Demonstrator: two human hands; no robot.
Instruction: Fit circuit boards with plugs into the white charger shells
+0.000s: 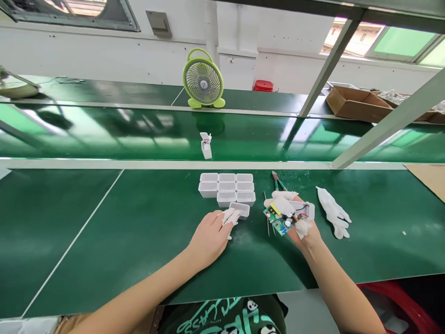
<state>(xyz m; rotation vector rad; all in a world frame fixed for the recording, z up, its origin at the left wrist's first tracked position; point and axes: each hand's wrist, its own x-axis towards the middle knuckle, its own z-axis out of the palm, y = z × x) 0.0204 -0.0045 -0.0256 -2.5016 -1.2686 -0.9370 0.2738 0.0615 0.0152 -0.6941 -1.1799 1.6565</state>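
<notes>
A green circuit board (279, 221) is grasped in the right hand (298, 222) while one loose white housing (239, 209), beside eight grouped housings (226, 187), is touched by the left hand's (209, 237) unclenched grip.

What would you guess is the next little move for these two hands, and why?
Probably the left hand lifts the loose white case its fingertips touch and carries it toward the right hand. The right hand holds a green circuit board against another white shell, and the touched case sits apart from the grouped cases.
</notes>
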